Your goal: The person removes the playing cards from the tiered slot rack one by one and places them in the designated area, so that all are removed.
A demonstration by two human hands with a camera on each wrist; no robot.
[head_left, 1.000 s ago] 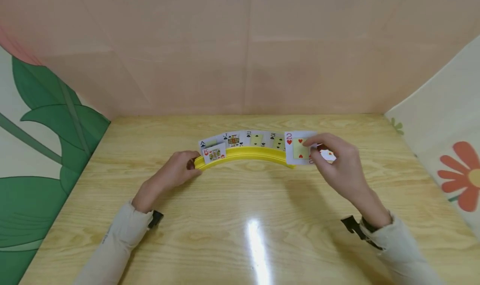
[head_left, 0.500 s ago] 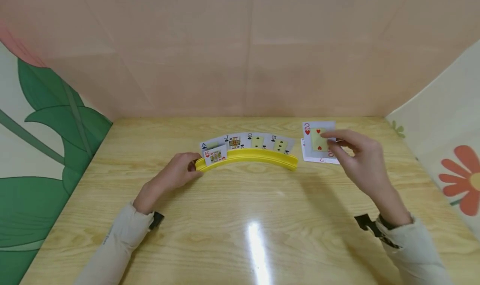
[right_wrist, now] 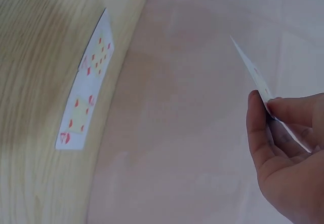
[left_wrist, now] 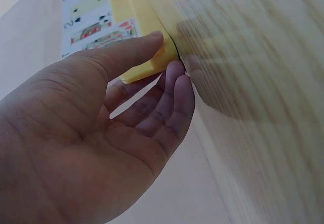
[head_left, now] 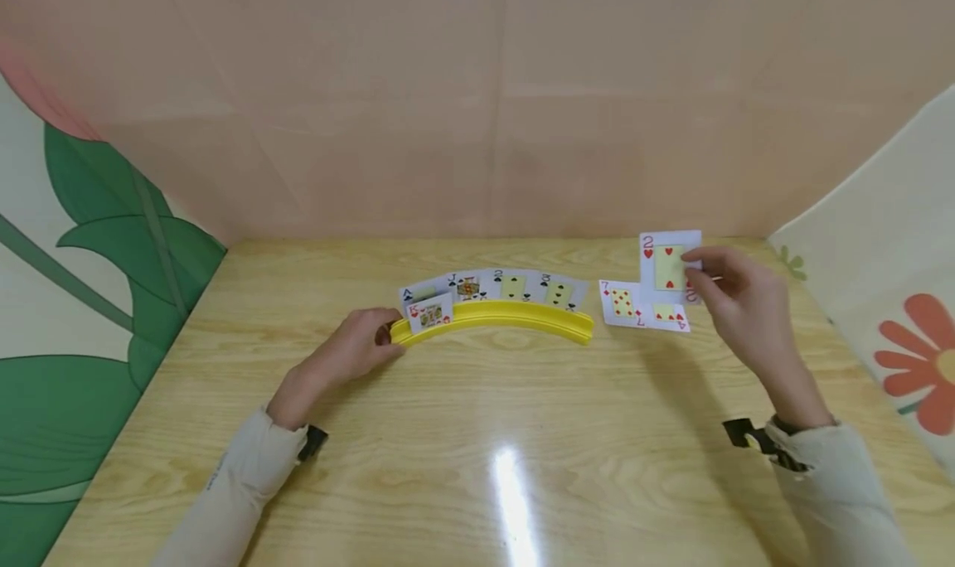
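Note:
My left hand (head_left: pixel 351 347) grips the left end of a curved yellow card holder (head_left: pixel 515 312), thumb in front and fingers behind, as the left wrist view also shows. Several cards stand in the holder: an ace, a jack of spades (head_left: pixel 467 287), a two of spades (head_left: pixel 511 286) and another black card in the rear slot, with a king of hearts (head_left: pixel 430 314) in front at the left. Between thumb and index finger, my right hand (head_left: pixel 753 314) pinches a two of hearts (head_left: pixel 668 260), raised above the table. Below it lie a seven of diamonds (head_left: pixel 619 303) and a partly covered four of hearts (head_left: pixel 669 317).
The wooden table (head_left: pixel 418 451) meets a pinkish wall (head_left: pixel 492 136) just behind the cards. Painted panels with green leaves (head_left: pixel 97 244) and a red flower (head_left: pixel 921 360) stand at the left and right.
My right hand has carried the two of hearts to the right, away from the holder's right end and past the lying cards, uncovering the seven. My left hand keeps its grip on the holder.

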